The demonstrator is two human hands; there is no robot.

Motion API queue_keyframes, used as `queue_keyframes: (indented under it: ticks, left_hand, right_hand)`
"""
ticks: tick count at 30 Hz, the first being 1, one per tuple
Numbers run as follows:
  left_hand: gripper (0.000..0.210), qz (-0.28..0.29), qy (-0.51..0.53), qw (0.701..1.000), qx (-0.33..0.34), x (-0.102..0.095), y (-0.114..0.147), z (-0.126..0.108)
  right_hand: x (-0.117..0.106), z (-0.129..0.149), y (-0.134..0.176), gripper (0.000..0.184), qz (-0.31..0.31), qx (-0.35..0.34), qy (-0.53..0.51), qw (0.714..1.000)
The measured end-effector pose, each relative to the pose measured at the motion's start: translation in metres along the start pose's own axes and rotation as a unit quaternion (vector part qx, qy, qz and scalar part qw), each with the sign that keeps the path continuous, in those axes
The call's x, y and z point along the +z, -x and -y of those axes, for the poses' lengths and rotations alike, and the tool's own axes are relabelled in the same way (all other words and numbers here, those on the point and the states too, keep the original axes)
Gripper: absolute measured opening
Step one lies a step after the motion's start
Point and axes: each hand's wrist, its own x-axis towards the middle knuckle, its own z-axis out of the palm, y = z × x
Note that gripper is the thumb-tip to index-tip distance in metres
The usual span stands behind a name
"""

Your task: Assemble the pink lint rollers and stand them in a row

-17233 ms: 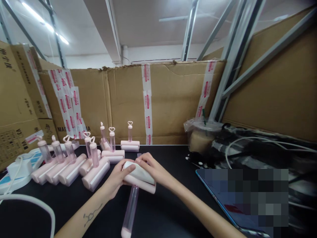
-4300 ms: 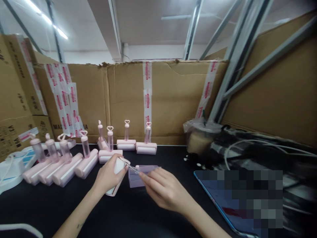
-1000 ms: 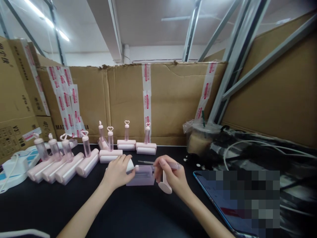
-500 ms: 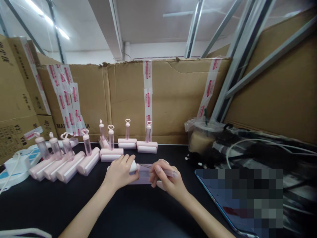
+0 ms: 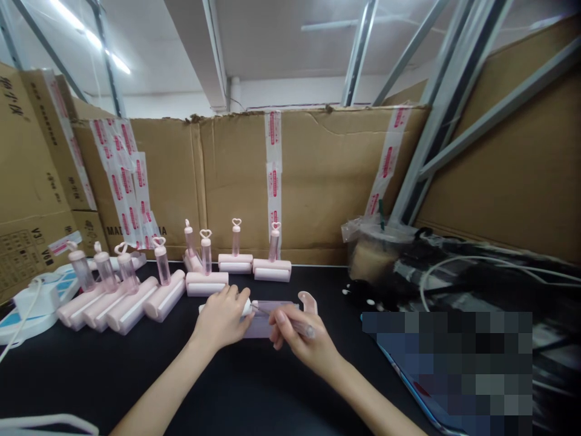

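Note:
My left hand point(image 5: 223, 321) is closed around a white roller point(image 5: 247, 307) with a pink end, part of a lint roller that my fingers mostly hide. Held in my right hand point(image 5: 303, 339) is a slim screwdriver point(image 5: 307, 329) with a clear handle. Its thin metal shaft points left at the roller's end; whether the tip touches, I cannot tell. A clear purplish cover point(image 5: 258, 329) lies below and between the hands. Beyond my right fingers a curved pink end piece point(image 5: 309, 301) shows. Several pink lint rollers point(image 5: 206, 283) with heart-topped clear handles stand behind and to the left.
A white power strip point(image 5: 27, 318) with a plug sits at far left. On the right are a bagged drink cup point(image 5: 374, 254), a phone point(image 5: 408, 375) with a blurred screen, and a dark heap with a white cable point(image 5: 426, 272). Cardboard point(image 5: 318, 181) walls the black table.
My right hand has shifted slightly left with the screwdriver, closer to the roller. More of the pink end piece now shows. My left hand keeps its hold.

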Motion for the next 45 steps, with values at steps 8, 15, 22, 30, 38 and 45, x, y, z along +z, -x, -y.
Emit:
queue_keyframes:
  ticks: [8,15,22,30,38,45]
  left_hand:
    - [0.037,-0.015,0.013,1.000,0.014,-0.015,-0.001,-0.011]
    - [0.042,-0.051,0.044,0.998,-0.006,-0.002,0.000,-0.009]
    - [0.043,-0.030,0.044,0.998,-0.022,0.001,0.000,-0.006]
    - [0.035,0.049,0.053,0.997,-0.038,-0.005,-0.002,-0.007]
    - [0.040,0.049,0.046,0.998,0.011,-0.013,-0.001,-0.003]
    - [0.052,-0.094,0.364,0.916,-0.137,-0.016,-0.007,0.017]
  right_hand:
    - [0.000,-0.001,-0.002,0.025,-0.027,0.011,-0.010,1.000]
    - [-0.008,0.008,-0.003,0.030,-0.106,0.078,-0.261,0.956]
    - [-0.006,0.008,-0.002,0.036,-0.058,0.078,-0.145,0.985]
    - [0.002,0.008,0.001,0.025,-0.029,-0.003,0.018,0.999]
    - [0.001,0.008,0.000,0.028,-0.027,0.008,0.051,0.998]
    - [-0.021,0.008,-0.011,0.032,-0.148,0.135,-0.174,0.964]
